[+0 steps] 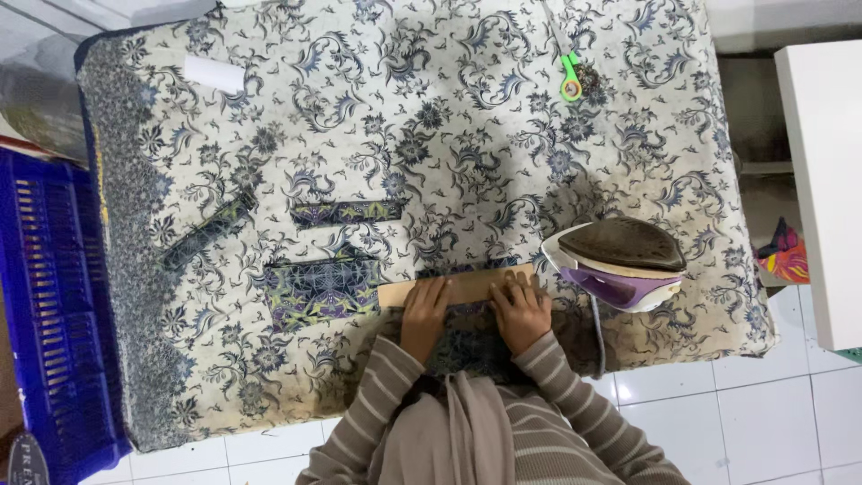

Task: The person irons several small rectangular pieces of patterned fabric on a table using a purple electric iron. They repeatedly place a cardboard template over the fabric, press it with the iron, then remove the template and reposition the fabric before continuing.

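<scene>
My left hand (424, 314) and my right hand (520, 310) both press flat on a long tan cardboard strip (467, 285) lying across a dark patterned fabric piece (467, 346) at the near edge of the table. The fabric folds up around the strip's far edge. A purple-and-white clothes iron (620, 262) rests tipped on its side just right of my right hand, soleplate facing up.
The table wears a cream floral cloth (431, 117). A wider folded dark patterned piece (321, 289), two narrow folded strips (346, 212) (208, 231), a white paper roll (214, 74) and green-handled scissors (570, 81) lie on it. A blue crate (49, 314) stands left, a white surface (822, 180) right.
</scene>
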